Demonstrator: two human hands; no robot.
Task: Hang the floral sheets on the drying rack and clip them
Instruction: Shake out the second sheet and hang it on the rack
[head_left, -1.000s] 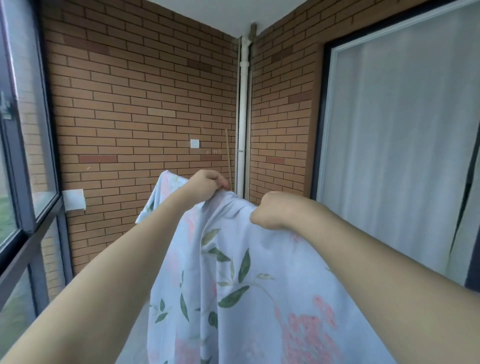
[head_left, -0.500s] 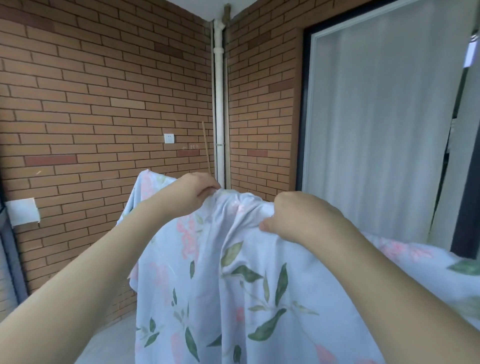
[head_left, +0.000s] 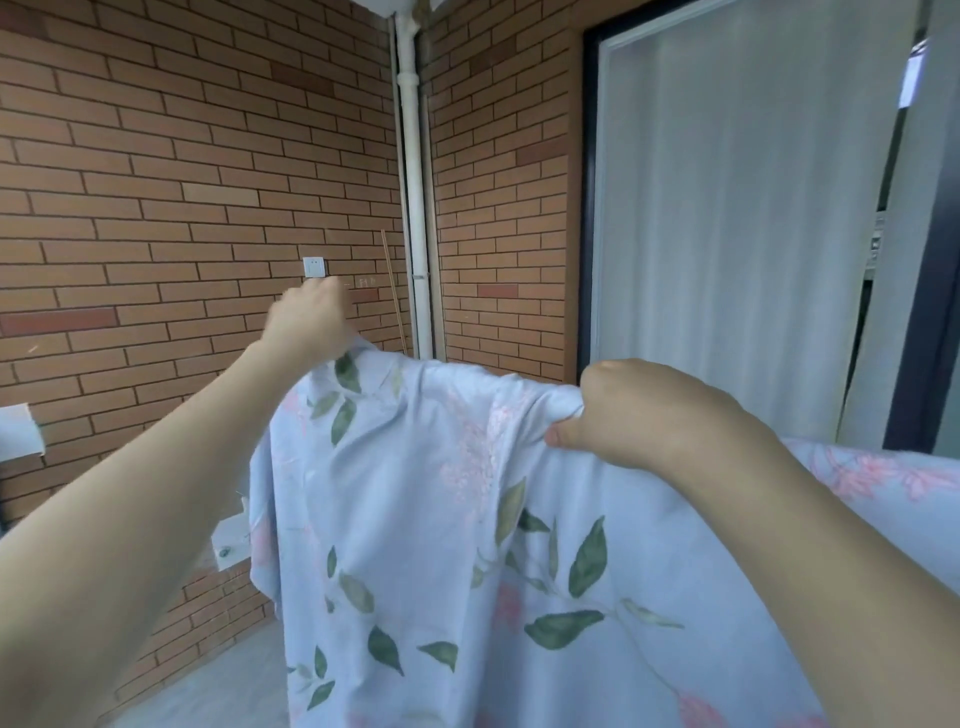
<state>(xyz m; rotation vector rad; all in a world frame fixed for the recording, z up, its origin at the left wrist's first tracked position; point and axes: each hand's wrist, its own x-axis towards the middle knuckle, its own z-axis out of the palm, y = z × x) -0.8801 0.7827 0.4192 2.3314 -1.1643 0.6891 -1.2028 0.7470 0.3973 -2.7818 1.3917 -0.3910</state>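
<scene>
hands (head_left: 311, 322) (head_left: 644, 415) grip floral sheet (head_left: 441, 519) top edge.

Both forearms are bare to the frame edge, no sleeves showing. The left hand (head_left: 311, 317) and right hand (head_left: 639, 410) are bare too.

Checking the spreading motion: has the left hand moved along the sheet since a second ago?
Yes. The left hand has moved away from the right hand, leftward from the white pipe, now below the wall socket.
</scene>
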